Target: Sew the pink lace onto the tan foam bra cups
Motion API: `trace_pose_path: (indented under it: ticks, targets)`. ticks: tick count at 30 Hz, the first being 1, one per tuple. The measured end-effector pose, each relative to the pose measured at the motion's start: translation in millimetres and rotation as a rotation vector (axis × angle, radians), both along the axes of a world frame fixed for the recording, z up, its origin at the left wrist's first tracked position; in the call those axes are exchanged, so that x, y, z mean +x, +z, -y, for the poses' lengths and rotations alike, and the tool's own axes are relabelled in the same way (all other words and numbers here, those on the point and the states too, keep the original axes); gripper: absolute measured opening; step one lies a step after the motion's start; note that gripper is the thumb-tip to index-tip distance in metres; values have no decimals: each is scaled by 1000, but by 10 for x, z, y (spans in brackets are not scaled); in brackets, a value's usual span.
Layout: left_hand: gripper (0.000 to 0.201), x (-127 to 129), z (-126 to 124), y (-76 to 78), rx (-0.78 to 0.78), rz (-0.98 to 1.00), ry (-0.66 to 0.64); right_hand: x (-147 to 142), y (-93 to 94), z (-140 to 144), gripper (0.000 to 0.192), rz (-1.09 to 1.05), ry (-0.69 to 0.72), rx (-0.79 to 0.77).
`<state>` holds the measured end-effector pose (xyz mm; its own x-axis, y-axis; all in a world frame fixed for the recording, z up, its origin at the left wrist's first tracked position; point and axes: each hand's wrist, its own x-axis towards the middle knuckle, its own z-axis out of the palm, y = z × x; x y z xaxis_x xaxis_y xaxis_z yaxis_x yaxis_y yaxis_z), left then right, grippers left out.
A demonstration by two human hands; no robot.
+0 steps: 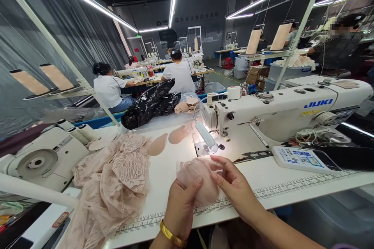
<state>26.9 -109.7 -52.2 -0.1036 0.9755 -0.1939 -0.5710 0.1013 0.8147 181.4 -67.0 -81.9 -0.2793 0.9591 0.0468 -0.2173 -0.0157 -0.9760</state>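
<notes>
Hands [204,198] on lace cup [198,181], long axis seemingly crosswise.

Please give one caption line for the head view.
Both hands hold a pink lace cup before a white sewing machine.

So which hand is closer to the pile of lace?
Left. The left hand sits just right of the lace pile; the right hand is farther right, across the pink cup.
</notes>
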Motion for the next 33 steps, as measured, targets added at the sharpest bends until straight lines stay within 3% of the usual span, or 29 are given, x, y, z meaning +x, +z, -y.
trace_pose_path:
  ticks: [4, 10, 14, 18, 20, 22, 25, 28, 30, 33]
  targets:
    - [51, -23, -34, -94, -14, -123, 59, 29, 81, 1, 44, 41, -63, 43]
    - [53, -4, -35, -208, -37, -228, 34, 23, 245, 84, 31, -105, 45, 25]
    - [48, 64, 33, -159, -31, -100, -64, -31, 207, -36, 34, -324, 32, -99]
    - [57, 99, 61, -21, -41, 48, -122, 9, 38, -210, 38, -148, 14, -181]
    - [61, 92, 44, 19, -44, 50, -85, 79, -26, -264, 41, -29, 29, -107]
    - [63, 80, 21, 26, -40, 49, -54, 160, -33, -279, 40, 123, -49, 63]
    - [61, 80, 2, 5, -26, 62, -33, 248, 70, -227, 28, 369, -198, 339]
    - [58, 102, 4, -10, -12, 66, -28, 266, 217, -140, 22, 407, -210, 525]
    - [56, 113, 9, -7, -11, 58, -27, 254, 272, -113, 20, 336, -134, 503]
    - [50, 99, 18, 8, -15, 50, -20, 241, 253, -158, 29, 240, -28, 268]
